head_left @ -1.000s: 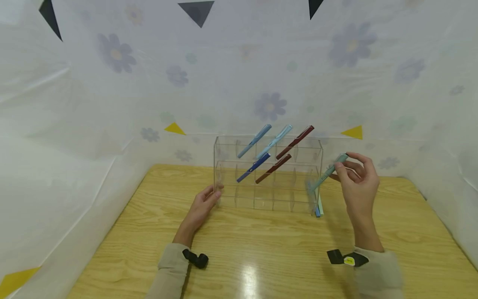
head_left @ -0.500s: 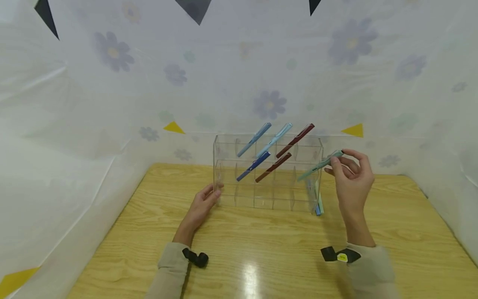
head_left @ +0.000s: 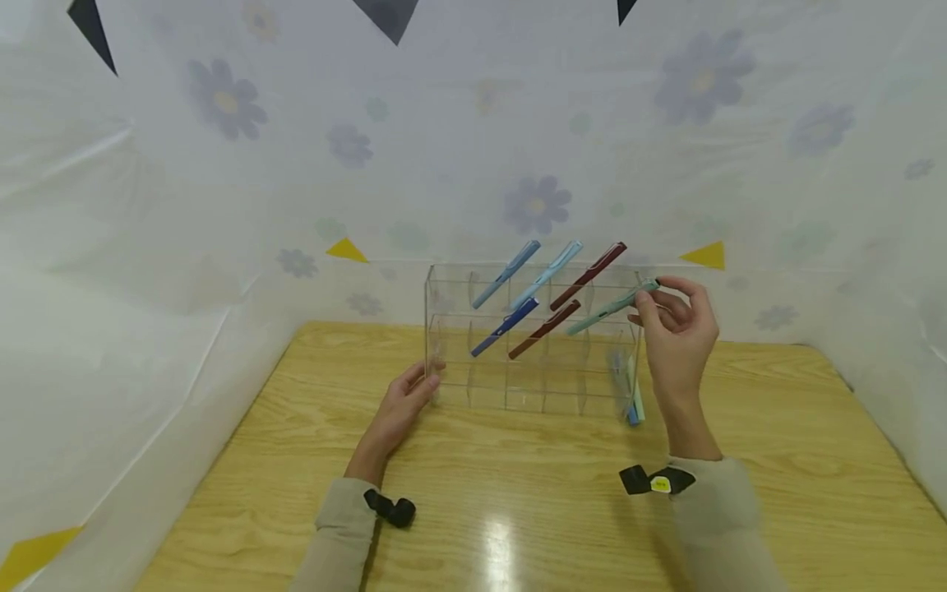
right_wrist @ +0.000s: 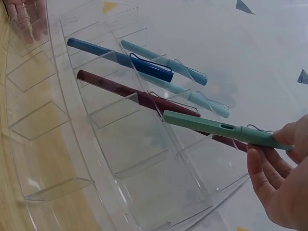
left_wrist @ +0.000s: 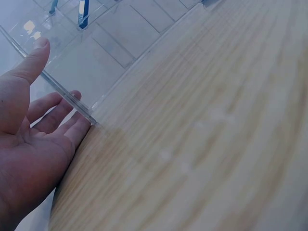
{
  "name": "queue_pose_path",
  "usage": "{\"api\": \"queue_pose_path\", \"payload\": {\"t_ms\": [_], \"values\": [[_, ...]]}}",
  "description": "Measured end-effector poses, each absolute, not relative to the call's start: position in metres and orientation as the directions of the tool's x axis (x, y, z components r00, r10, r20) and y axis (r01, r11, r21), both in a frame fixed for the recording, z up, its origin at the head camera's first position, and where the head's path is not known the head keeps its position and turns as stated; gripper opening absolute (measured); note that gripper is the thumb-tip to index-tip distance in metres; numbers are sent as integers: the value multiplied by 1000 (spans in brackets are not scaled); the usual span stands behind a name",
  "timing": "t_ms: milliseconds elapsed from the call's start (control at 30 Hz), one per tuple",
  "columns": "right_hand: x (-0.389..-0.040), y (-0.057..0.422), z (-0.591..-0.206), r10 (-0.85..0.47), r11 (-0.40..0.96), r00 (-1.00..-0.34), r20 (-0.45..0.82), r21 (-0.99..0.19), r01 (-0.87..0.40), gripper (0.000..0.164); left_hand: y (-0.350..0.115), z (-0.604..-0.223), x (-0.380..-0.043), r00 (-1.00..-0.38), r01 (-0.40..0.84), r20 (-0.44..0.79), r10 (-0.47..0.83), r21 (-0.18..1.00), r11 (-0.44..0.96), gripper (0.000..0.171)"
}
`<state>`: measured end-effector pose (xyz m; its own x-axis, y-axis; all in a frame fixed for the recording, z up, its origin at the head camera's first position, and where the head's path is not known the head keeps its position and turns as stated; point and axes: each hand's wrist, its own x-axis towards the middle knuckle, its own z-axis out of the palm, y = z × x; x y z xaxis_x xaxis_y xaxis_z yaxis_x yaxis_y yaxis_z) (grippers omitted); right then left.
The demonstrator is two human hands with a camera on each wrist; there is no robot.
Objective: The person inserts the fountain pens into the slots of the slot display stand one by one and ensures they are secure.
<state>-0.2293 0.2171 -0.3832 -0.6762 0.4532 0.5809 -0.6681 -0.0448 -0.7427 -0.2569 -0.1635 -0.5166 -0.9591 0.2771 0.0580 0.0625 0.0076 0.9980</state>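
A clear acrylic pen rack [head_left: 427,329] with stepped compartments stands on the table. My left hand [head_left: 395,415] grips its left side, the thumb in front and the fingers behind the edge in the left wrist view. With thumb and fingertips my right hand [head_left: 681,345] pinches a mint-green pen [right_wrist: 207,126] by its clip end. That pen slants over the middle tier, right of a dark red pen [head_left: 543,330] and a dark blue pen [head_left: 505,327]. Along the top tier lean a grey-blue pen [head_left: 506,275], a light blue pen [head_left: 547,275] and another dark red pen [head_left: 588,276].
A blue pen [head_left: 633,415] and a pale green pen [head_left: 639,399] lie at the rack's right end, partly seen through it. The wooden table [head_left: 562,501] reaches back to a white flowered sheet [head_left: 444,189], which also hangs at both sides.
My right hand has moved left and up with the mint-green pen, from beside the rack to above its middle tier. My left hand stays on the rack's side.
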Motion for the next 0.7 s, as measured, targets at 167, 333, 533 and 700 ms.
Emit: {"api": "queue_pose_path", "payload": {"t_ms": [167, 333, 533, 700], "values": [[-234, 209, -386, 435, -5, -709, 555, -786, -618, 30, -164, -515, -257, -957, 59, 57, 284, 998, 1, 52], [-236, 202, -387, 419, 67, -727, 544, -817, -573, 30, -164, -517, -259, -956, 63, 61, 287, 998, -3, 51], [-224, 190, -374, 375, 145, -753, 541, -836, -529, 29, -163, -517, -260, -957, 63, 60, 284, 998, 1, 52], [-226, 189, -381, 337, 195, -769, 543, -839, -508, 28, -163, -517, -260, -957, 70, 65, 282, 998, 5, 50]]}}
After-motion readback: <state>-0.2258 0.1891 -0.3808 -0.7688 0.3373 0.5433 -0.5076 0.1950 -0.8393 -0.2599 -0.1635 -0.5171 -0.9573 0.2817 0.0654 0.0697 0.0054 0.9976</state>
